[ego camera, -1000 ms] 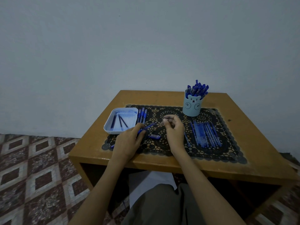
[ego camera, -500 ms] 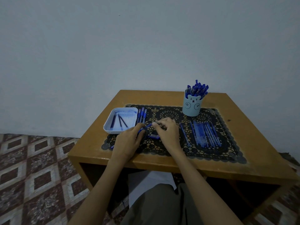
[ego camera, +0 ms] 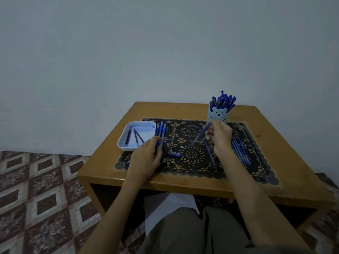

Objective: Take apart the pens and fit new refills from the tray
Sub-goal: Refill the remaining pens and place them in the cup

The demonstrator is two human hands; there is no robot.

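Note:
My right hand (ego camera: 219,137) pinches a thin blue refill (ego camera: 200,136) above the black lace mat (ego camera: 194,162), its tip pointing down and left. My left hand (ego camera: 146,159) rests at the mat's left end and grips a blue pen barrel (ego camera: 159,143), mostly hidden under the fingers. A blue pen cap (ego camera: 175,154) and a small tip piece (ego camera: 182,147) lie between the hands. The white tray (ego camera: 122,143) at the left holds three dark refills (ego camera: 134,136). Three pens (ego camera: 161,129) lie beside the tray.
A light blue bear cup (ego camera: 217,116) full of blue pens stands at the back right of the wooden table (ego camera: 275,143). A row of several refills (ego camera: 240,153) lies on the mat's right, one loose refill (ego camera: 210,154) nearer the middle. Patterned floor tiles lie left.
My right hand has risen from the mat's middle and moved right toward the cup, lifting a refill. My left hand has stayed at the mat's left end.

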